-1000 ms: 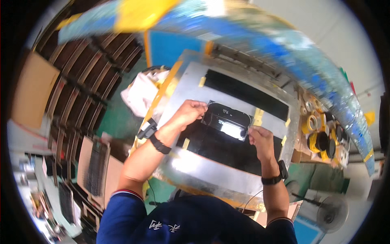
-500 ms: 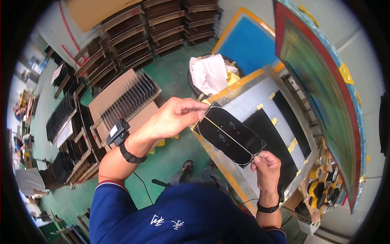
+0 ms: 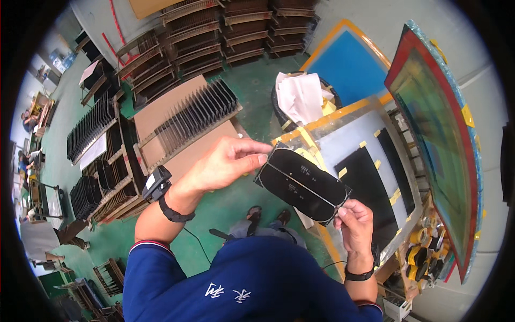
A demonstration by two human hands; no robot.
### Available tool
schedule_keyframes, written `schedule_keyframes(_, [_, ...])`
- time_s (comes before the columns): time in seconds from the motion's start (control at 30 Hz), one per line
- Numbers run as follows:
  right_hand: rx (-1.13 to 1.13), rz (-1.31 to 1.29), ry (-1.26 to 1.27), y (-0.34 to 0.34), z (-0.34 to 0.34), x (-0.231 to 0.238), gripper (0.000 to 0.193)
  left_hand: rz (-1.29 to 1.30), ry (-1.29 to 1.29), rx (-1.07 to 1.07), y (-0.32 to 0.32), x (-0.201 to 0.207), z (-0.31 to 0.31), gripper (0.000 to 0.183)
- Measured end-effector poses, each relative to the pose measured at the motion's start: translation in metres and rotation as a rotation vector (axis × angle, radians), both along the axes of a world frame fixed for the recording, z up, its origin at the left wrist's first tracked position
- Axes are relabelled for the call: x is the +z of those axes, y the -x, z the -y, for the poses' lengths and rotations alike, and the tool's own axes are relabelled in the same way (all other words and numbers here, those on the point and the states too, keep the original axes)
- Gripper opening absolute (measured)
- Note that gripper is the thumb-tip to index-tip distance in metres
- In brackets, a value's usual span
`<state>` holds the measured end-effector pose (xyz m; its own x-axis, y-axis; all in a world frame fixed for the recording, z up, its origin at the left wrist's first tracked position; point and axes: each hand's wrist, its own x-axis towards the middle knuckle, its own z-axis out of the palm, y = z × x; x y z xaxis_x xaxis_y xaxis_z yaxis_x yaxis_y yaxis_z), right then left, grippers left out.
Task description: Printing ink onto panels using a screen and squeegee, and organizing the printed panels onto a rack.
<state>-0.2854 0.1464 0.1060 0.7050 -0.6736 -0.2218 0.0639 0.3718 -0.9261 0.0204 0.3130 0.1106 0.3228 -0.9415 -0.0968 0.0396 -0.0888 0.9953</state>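
Observation:
Between my two hands hangs a thin black circuit board (image 3: 301, 182), tilted, with rounded outlines, a pale line along its middle and small light markings. My left hand (image 3: 236, 161) pinches its upper left corner between thumb and fingers. At the lower right corner my right hand (image 3: 354, 219) grips it with thumb and bent fingers. Behind the board is the near left edge of a worktable (image 3: 335, 244) with a yellow-taped border. Dark sheets (image 3: 370, 193) lie on its pale top among bits of yellow tape (image 3: 395, 196).
Left, a slotted rack (image 3: 196, 126) holds several upright black boards; another loaded rack (image 3: 91, 137) stands beyond. A black bin (image 3: 276, 107) with white cloth stands past the worktable. A framed screen (image 3: 440, 134) rises at the right, above tape rolls (image 3: 421, 252). Wooden racks (image 3: 193, 37) stand behind.
The view has shifted, so the room sits farther right and lower. Both hands, still gripping the circuit board, have moved left relative to the worktable, and the board's angle has changed slightly.

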Motion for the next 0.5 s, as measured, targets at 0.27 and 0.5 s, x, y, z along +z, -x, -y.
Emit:
schedule_keyframes(0.27, [0.125,-0.085,-0.018,-0.011,0.011,-0.010,0.014,-0.238,-0.005,0.338,0.059,-0.038,-0.057,0.030])
schedule_keyframes(0.5, [0.442,-0.162,0.020,-0.053,0.052,-0.018,0.020,-0.786,0.239,0.471,0.138,-0.079,-0.097,0.011])
